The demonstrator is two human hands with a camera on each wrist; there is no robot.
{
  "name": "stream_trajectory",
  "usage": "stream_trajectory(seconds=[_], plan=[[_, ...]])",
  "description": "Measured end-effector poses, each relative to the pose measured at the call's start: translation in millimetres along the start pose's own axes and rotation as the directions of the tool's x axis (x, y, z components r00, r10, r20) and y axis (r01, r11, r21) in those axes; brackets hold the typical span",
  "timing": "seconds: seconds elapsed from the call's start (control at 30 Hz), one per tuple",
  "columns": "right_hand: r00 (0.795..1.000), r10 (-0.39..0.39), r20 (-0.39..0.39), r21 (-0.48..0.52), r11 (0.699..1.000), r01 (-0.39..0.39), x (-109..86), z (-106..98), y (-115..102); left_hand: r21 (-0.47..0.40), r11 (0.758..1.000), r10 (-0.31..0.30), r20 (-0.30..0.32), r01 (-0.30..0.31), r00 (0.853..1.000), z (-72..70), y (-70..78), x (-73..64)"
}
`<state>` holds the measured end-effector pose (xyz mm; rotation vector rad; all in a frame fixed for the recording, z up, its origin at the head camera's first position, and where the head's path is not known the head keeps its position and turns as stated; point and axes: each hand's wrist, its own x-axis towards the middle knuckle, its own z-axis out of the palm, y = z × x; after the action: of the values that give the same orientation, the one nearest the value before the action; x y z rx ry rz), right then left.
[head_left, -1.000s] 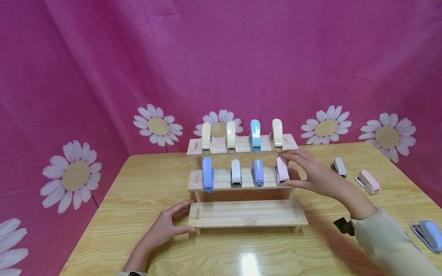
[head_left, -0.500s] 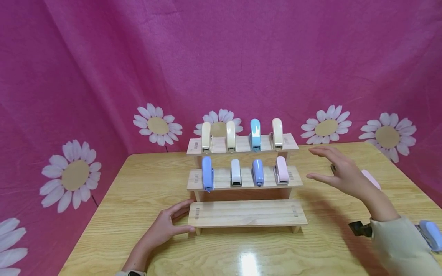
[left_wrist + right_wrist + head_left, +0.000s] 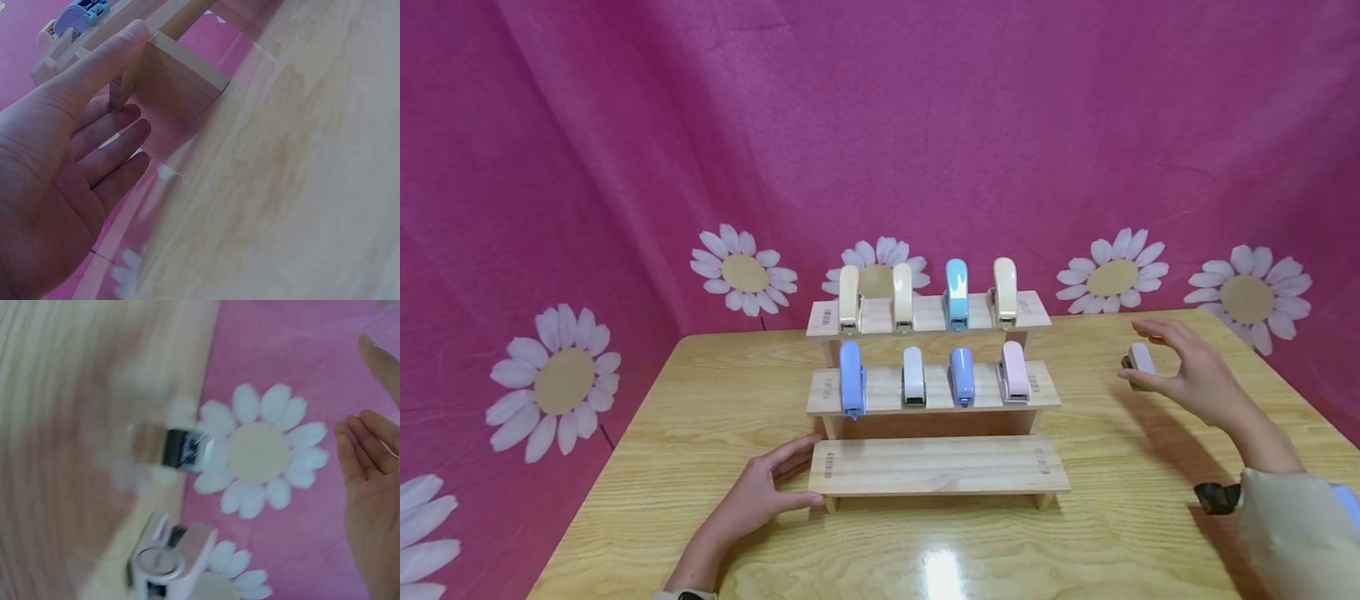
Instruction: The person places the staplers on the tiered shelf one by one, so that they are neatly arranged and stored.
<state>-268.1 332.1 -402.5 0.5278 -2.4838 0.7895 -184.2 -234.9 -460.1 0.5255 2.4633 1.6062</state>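
Observation:
At the left end of the wooden display rack [image 3: 940, 467], my left hand [image 3: 760, 496] grips the lowest shelf, thumb at its front corner and forefinger at the back. The other fingers of that left hand [image 3: 69, 162] extend loosely behind the wood in the left wrist view. My right hand [image 3: 1206, 383] is spread over the table's right side, thumb and fingers apart around a small white stapler [image 3: 1142, 357]. In the right wrist view a pink stapler [image 3: 178, 562] lies nearby; the right hand hides it in the head view.
Cream staplers [image 3: 849, 298] and a light blue stapler [image 3: 957, 292] line the top shelf. The middle shelf bears a blue stapler [image 3: 852, 375], a white stapler [image 3: 913, 375], a periwinkle stapler [image 3: 962, 375] and a pink stapler [image 3: 1014, 371]. A blue stapler [image 3: 1347, 502] shows beside the right sleeve.
My right hand has let go of the pink stapler, which stands on the middle shelf, and moved right to the white stapler on the table. The left hand has stayed in place.

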Motion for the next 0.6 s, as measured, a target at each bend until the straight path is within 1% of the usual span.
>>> stream_trajectory(seconds=[0.1,0.17,0.23,0.33,0.47,0.6], plan=[[0.996,0.072,0.048,-0.004,0.997,-0.072,-1.1,-0.1,14.4,-0.006,1.000,0.003,0.001,-0.003,1.000,-0.2,0.1,-0.4],[0.990,0.116,0.082,-0.015,0.993,-0.115,-1.6,0.3,22.8,-0.007,1.000,0.004,0.002,-0.003,1.000,-0.1,-0.3,-0.5],[0.982,0.144,0.120,-0.016,0.990,-0.143,-2.1,1.0,31.4,-0.007,1.000,0.005,0.001,-0.005,1.000,0.1,-1.2,-0.5],[0.977,0.151,0.148,-0.031,0.988,-0.148,-2.4,3.6,43.0,-0.006,1.000,0.005,-0.001,-0.005,1.000,0.3,-2.5,-0.7],[0.971,0.147,0.189,-0.073,0.988,-0.136,-1.4,4.7,55.7,-0.008,1.000,0.004,-0.002,-0.004,1.000,0.0,-2.5,-0.9],[0.953,0.167,0.251,-0.100,0.984,-0.146,2.3,4.3,63.2,-0.019,1.000,0.005,-0.001,-0.005,1.000,-0.4,-2.1,-0.3]])
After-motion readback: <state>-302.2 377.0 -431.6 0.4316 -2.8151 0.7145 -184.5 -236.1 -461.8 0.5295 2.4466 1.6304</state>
